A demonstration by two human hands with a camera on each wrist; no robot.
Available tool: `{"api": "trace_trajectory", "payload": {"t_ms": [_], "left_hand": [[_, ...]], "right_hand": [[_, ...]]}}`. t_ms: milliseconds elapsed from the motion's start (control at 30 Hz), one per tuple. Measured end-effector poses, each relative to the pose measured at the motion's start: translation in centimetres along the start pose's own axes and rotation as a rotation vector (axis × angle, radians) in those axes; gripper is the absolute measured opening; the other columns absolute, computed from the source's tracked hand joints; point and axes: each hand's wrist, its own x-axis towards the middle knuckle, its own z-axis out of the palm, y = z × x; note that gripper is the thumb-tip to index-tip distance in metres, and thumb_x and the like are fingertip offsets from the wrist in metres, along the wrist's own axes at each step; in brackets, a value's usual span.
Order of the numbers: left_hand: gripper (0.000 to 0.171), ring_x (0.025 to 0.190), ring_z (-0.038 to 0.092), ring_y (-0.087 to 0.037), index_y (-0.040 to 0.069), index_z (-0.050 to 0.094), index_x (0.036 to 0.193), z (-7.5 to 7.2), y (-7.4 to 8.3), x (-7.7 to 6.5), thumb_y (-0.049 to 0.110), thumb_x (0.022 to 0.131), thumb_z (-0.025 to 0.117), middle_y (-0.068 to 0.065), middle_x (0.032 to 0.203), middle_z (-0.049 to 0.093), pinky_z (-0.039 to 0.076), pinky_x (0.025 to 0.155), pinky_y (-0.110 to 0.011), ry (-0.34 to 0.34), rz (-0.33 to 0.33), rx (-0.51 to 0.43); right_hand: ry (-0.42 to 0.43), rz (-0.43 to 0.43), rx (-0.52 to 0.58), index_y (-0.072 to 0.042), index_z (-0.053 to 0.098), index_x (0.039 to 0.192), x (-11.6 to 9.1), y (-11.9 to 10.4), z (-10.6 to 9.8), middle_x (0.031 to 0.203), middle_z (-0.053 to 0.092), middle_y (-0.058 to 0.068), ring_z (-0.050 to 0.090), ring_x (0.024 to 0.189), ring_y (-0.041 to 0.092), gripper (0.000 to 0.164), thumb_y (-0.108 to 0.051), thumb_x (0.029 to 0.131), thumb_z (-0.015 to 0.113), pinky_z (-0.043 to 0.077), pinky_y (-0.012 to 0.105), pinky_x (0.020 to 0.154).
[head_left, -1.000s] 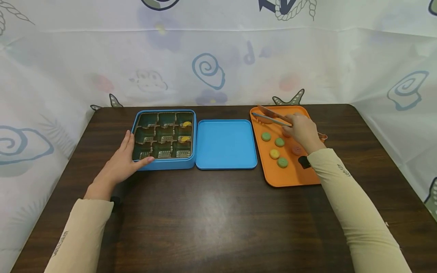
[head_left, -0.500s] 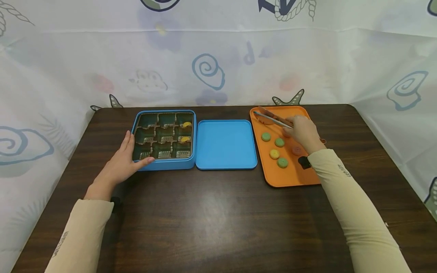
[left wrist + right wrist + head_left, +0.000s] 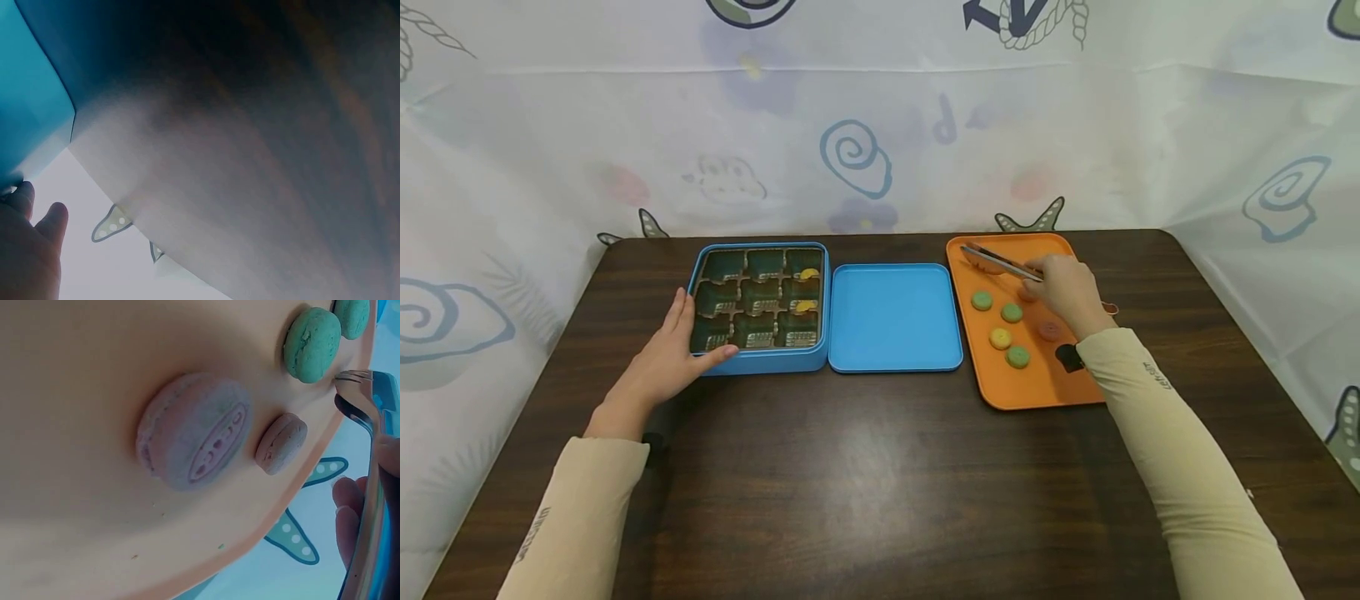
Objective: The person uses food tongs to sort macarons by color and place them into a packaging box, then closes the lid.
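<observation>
My left hand rests with extended fingers along the left side of a blue box, its thumb at the front rim. A divided insert inside has yellow pieces in two right-hand compartments. Over the orange tray, my right hand grips metal tongs, their tips above a brownish patch at the back left. Green macarons, a yellow macaron and a pink macaron lie nearer. In the right wrist view, the tongs' fork-shaped end appears beyond another pink macaron.
A flat blue lid lies between the box and the tray on the dark wooden table. Behind the table hangs a white patterned cloth. Part of the tray's right side is hidden under the right forearm.
The tongs' two arms have drawn closer together in my right hand, over the same part of the tray. My left hand stays on the box. The head view has shifted slightly.
</observation>
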Motion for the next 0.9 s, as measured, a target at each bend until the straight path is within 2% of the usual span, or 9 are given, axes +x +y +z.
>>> {"api": "trace_trajectory", "payload": {"t_ms": [233, 533, 800, 900], "left_hand": [[0.111, 0.142, 0.006, -0.052, 0.004, -0.021, 0.147, 0.0, 0.0, 0.0, 0.068, 0.086, 0.047, -0.011, 0.155, -0.029, 0.021, 0.103, -0.073, 0.002, 0.001, 0.001], [0.111, 0.142, 0.007, -0.052, 0.004, -0.02, 0.147, 0.1, -0.1, 0.0, 0.068, 0.086, 0.047, -0.012, 0.155, -0.029, 0.021, 0.103, -0.073, 0.002, 0.003, 0.0], [0.112, 0.142, 0.006, -0.052, 0.005, -0.022, 0.146, 0.1, -0.3, 0.0, 0.068, 0.086, 0.047, -0.009, 0.154, -0.031, 0.02, 0.104, -0.073, 0.002, 0.0, -0.01], [0.112, 0.141, 0.006, -0.052, 0.005, -0.022, 0.146, 0.1, -0.3, 0.1, 0.068, 0.086, 0.047, -0.008, 0.154, -0.031, 0.02, 0.104, -0.072, 0.005, 0.004, -0.011]], "right_hand": [[0.054, -0.034, -0.018, 0.0, 0.066, 0.117, -0.4, -0.1, -0.4, 0.094, 0.07, 0.023, 0.055, 0.056, 0.025, 0.031, -0.013, 0.089, 0.064, 0.038, 0.032, 0.046], [0.17, -0.055, -0.004, -0.002, 0.069, 0.113, -0.7, -0.4, -1.1, 0.087, 0.069, 0.022, 0.055, 0.054, 0.027, 0.027, -0.014, 0.09, 0.063, 0.038, 0.031, 0.044], [0.264, -0.119, 0.039, -0.004, 0.07, 0.112, -0.5, -2.3, -1.8, 0.086, 0.069, 0.021, 0.051, 0.05, 0.026, 0.026, -0.014, 0.088, 0.065, 0.031, 0.027, 0.043], [0.292, -0.156, 0.066, -0.004, 0.069, 0.114, -0.6, -3.5, -2.1, 0.09, 0.07, 0.021, 0.056, 0.053, 0.027, 0.028, -0.013, 0.088, 0.066, 0.032, 0.026, 0.043]]}}
